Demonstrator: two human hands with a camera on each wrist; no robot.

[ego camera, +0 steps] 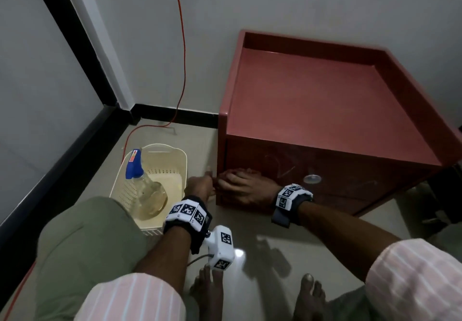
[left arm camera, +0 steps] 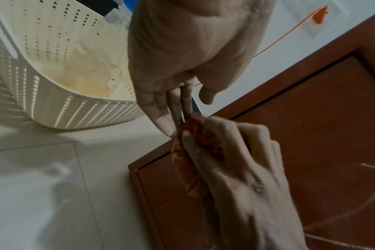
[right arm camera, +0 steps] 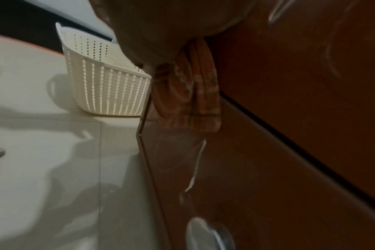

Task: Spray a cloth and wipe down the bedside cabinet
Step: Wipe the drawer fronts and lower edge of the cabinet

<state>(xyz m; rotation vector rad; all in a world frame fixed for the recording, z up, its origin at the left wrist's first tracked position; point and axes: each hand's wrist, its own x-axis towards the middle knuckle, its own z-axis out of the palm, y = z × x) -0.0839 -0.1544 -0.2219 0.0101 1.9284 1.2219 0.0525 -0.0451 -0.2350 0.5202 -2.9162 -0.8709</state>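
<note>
The red bedside cabinet [ego camera: 325, 100] stands on the floor against the wall. My right hand [ego camera: 240, 185] grips a crumpled orange-red cloth [left arm camera: 195, 152] and presses it on the cabinet's front, at the left edge. In the right wrist view the cloth [right arm camera: 186, 98] hangs folded under my palm. My left hand [left arm camera: 171, 108] has its fingers straight, with the tips at the cabinet's corner edge beside the cloth. A clear spray bottle [ego camera: 145, 185] with a blue head lies in the cream basket [ego camera: 180, 160]. Wet streaks show on the cabinet front.
The basket [left arm camera: 54, 101] sits on the tiled floor just left of the cabinet. A round metal knob [ego camera: 312, 178] is on the cabinet front, right of my right hand. An orange cable [ego camera: 183, 58] runs down the wall to the floor. My bare feet [ego camera: 310, 295] are near the bottom.
</note>
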